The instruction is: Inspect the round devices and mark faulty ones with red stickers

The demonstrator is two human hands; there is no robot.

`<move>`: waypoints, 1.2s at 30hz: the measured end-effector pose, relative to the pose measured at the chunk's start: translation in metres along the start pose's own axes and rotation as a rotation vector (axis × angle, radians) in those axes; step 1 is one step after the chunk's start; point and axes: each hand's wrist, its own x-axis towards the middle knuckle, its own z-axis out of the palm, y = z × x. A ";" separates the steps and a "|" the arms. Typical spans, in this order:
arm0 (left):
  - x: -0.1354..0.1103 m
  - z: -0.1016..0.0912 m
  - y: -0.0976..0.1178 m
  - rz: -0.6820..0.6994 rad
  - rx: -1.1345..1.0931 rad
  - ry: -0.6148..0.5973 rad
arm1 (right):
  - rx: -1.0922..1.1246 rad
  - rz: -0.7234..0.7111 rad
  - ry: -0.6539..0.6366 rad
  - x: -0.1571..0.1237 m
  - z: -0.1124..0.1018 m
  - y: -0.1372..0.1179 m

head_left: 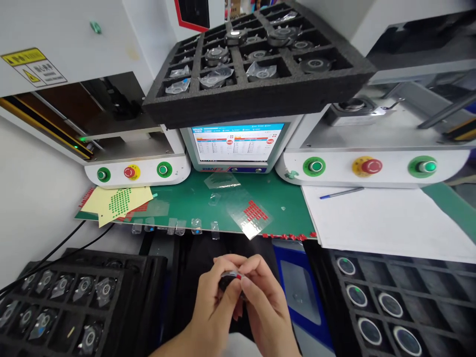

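Observation:
Both hands meet low in the middle of the view, below the green mat's front edge. My left hand (214, 302) and my right hand (261, 302) together pinch a small round dark part (229, 280) between the fingertips. A small red sticker sits on the part's upper right side, under my right fingertips. Most of the part is hidden by the fingers.
A green mat (178, 201) carries a clear sheet of red stickers (254, 212) and a yellow sheet of green stickers (119, 201). Black foam trays of round parts lie lower left (67, 297), lower right (390, 302) and above the monitor (238, 141). White paper with a pen (341, 193) lies right.

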 end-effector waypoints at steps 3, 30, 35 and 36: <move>-0.001 -0.001 0.003 0.051 0.080 -0.036 | 0.023 0.042 0.141 -0.001 0.012 -0.005; -0.003 -0.002 0.000 0.352 0.502 -0.095 | 0.110 -0.094 0.272 -0.002 0.019 -0.001; -0.001 -0.004 0.000 0.356 0.515 -0.110 | 0.100 -0.092 0.264 -0.002 0.018 -0.001; -0.001 -0.004 -0.001 0.358 0.518 -0.109 | 0.098 -0.095 0.271 -0.002 0.017 -0.001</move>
